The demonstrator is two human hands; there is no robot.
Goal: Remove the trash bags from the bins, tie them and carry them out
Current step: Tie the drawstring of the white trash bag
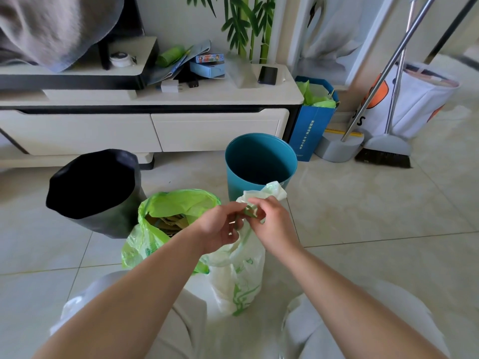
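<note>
The tiled floor [363, 216] spreads all round your grip, and the long cabinet [155, 130] runs across the far side of it, well beyond your hands. Off to the far left of the grip stands the black bin [96, 187], its dark mouth open toward you. Straight beyond the grip, and near it, stands the blue bin [259, 161], upright, its blue inside showing. The white bag [238, 275] runs straight down from your grip to the floor close in front of you. Its neck is gathered and twisted where you hold it, and its loose top flares out just above your right fingers, in front of the blue bin's wall. The green bag [178, 200] sits just left of the grip and below it, beside the white bag and partly behind your left forearm, its mouth open with brown scraps inside. Your left hand [220, 229] is curled round the twisted neck from the left. Your right hand [272, 221] pinches the same neck from the right, thumb and fingers closed on it, so both hands are clamped on the white bag and meet at the twist. Far to the right beyond the grip a blue paper bag [311, 128] with green sheets in it stands at the cabinet's end, and further right a broom [383, 156] rests on the floor. A dark phone [267, 75] lies on the cabinet top, far beyond the grip
</note>
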